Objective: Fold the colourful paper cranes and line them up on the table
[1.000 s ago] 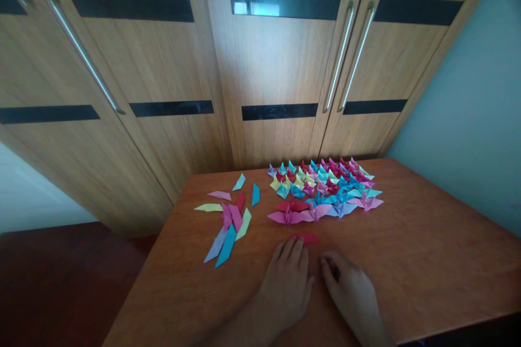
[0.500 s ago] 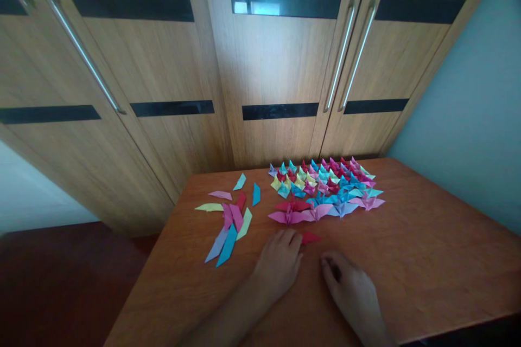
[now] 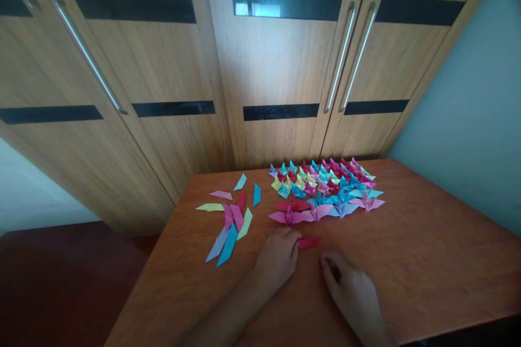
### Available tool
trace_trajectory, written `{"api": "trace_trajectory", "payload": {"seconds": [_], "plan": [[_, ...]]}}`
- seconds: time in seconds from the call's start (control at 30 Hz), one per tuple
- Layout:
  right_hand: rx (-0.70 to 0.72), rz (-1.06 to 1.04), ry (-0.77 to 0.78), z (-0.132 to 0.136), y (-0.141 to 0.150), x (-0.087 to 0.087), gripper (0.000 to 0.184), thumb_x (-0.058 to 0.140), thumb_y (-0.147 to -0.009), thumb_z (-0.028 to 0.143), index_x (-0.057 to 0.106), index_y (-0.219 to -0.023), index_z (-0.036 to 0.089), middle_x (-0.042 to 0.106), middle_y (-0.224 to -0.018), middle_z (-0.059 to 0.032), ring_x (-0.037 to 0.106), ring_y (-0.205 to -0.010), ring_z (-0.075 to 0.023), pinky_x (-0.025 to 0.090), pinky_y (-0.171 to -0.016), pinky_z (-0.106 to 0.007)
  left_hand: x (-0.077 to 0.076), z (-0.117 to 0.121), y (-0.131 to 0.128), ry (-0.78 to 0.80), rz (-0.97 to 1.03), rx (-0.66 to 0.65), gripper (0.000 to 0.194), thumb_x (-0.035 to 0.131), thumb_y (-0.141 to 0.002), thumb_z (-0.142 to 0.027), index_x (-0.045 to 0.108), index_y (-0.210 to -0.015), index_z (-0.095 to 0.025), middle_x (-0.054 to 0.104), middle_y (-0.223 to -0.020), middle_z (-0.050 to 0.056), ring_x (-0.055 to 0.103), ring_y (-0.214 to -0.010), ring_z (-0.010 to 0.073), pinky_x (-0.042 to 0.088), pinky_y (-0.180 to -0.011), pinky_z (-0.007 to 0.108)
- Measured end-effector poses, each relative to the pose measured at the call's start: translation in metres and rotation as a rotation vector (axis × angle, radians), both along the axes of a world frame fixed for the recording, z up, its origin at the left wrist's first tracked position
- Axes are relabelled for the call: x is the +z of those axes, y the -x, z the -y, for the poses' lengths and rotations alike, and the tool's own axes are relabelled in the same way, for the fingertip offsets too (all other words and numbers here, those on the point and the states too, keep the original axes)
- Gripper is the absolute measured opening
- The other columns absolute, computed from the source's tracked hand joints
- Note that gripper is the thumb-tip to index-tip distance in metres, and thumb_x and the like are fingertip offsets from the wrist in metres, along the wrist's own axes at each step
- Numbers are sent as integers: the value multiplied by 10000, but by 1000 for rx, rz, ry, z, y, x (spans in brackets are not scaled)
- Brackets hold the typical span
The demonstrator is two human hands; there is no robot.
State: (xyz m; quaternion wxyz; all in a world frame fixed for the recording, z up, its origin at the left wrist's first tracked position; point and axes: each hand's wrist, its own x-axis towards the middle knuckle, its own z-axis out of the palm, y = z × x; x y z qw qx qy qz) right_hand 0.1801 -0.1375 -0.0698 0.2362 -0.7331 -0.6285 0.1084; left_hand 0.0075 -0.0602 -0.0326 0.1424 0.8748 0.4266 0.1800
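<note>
On the desk (image 3: 427, 260), near its front and centre: one red paper (image 3: 311, 242), folded narrow, lying crosswise, its left end hidden under the left hand (image 3: 277, 254). Left hand: fingers bent and drawn together, seemingly closed on that end, though the tips are hidden. Right hand (image 3: 352, 290): resting just nearer and to the right, apart from the paper; fingers curled in, a dark gap beside the thumb, nothing visible in hold; inner palm not seen. Behind: paper cranes (image 3: 288, 218), many colours, wings spread, ranked in close rows. To the left: flat folded strips (image 3: 227, 246), blue, lilac, yellow, pink and red, loosely heaped, some lying apart. Step in hand, by judgement: taking up a single piece for handling. Next move calls for a sure pinch, the paper raised off the wood, and the right hand brought to its free end.
</note>
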Motion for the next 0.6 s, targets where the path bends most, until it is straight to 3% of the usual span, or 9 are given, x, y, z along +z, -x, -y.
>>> {"api": "trace_trajectory", "payload": {"seconds": [0.23,0.4,0.6], "plan": [[10,-14,-14,0,-1,-1,321,349,-880,334,652,-936,244,702,-873,-30,654,-750,-169,447,-646,-235,2,24,-2,-238,-193,9,365,412,-875,-192,501,-1227,-152,507,-1296,111,444,-1177,273,348,-999,462],[16,5,-8,0,0,1,298,355,-879,314,646,-909,253,699,-847,-12,648,-717,-154,430,-613,-220,-7,42,-4,-212,-214,-59,402,388,-903,-259,488,-1273,-136,479,-1354,110,426,-1228,253,324,-1035,403],[25,-14,8,0,0,1,298,357,-871,298,642,-938,242,697,-852,-19,644,-738,-157,428,-629,-223,-12,47,-16,-186,-197,-63,449,341,-928,-310,491,-1275,-69,460,-1368,149,404,-1265,264,336,-1037,376]]}}
